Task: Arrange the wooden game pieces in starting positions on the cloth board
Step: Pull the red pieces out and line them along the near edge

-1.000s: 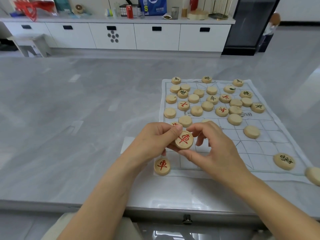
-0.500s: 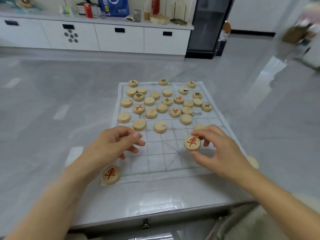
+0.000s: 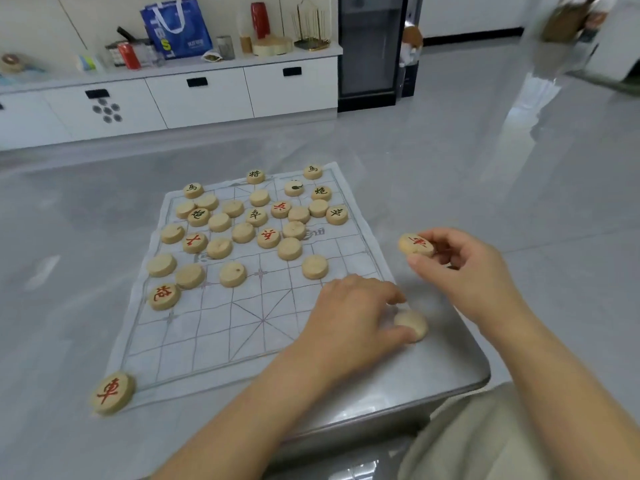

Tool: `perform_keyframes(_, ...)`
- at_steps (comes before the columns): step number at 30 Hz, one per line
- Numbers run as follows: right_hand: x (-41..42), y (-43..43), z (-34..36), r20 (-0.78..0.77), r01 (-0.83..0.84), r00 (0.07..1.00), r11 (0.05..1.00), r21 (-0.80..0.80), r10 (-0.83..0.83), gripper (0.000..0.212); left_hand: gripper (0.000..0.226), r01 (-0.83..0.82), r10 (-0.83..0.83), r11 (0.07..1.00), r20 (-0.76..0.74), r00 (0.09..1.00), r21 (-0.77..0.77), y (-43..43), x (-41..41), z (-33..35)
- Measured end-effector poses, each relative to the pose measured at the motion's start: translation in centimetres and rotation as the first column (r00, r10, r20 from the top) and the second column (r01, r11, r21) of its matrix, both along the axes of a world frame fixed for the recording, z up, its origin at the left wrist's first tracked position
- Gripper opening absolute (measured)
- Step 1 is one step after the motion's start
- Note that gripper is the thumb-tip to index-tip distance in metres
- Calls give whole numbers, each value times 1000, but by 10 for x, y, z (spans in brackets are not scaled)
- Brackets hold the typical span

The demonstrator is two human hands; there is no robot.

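Office-like common room
White drawer cabinets (image 3: 197,98) hold a blue tote bag (image 3: 176,27) and red can (image 3: 129,55) beside a black glass-door fridge (image 3: 372,50), over glossy grey floor (image 3: 450,133).

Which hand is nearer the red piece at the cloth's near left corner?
Left. Left hand grips a blank piece right of the corner piece; right hand, holding another red piece, is farther right.

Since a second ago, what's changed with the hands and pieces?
The left hand let go of the red-marked piece, crossed right and grips a blank piece by the near-right corner of the cloth board. The right hand carried that piece rightward past the board. Other pieces stayed.
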State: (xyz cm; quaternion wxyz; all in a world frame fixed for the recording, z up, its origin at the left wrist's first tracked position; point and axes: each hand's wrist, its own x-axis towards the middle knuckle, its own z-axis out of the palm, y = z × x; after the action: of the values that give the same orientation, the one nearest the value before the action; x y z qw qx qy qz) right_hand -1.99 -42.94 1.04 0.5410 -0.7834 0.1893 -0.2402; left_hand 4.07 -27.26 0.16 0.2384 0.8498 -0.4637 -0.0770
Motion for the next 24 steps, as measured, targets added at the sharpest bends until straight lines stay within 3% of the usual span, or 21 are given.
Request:
perform_keyframes(3, -4, -5, -2, -37, -19, 999, 1000, 19, 20, 24, 51, 22, -30, 991, 61, 998, 131, -20, -5, -12)
perform_keyframes(5, -7, -9, -3, -127, -69, 990, 997, -45, 63, 25, 52, 9, -19, 991, 79, 997, 131, -23, -5, -17)
perform_keyframes(9, -14, -14, -4, -247, -169, 962, 967, -192, 119, 28, 45, -14, 14, 999, -17, 1000, -36, -17, -10, -16)
perform_keyframes(13, -20, -22, -4, -281, -179, 953, 957, -228, 111, 27, 32, -237, 184, 943, -228, 956, -232, -2, -9, -13)
perform_keyframes(18, -27, -20, -7, -387, -360, 889, 897, -256, 246, 32, 18, -399, 269, 865, -389, 881, -305, 11, -3, -16)
perform_keyframes(24, -25, -10, -12, -468, -496, 818, 823, -278, 335, 38, 27, -500, 292, 785, -493, 819, -365, 18, -4, -22)
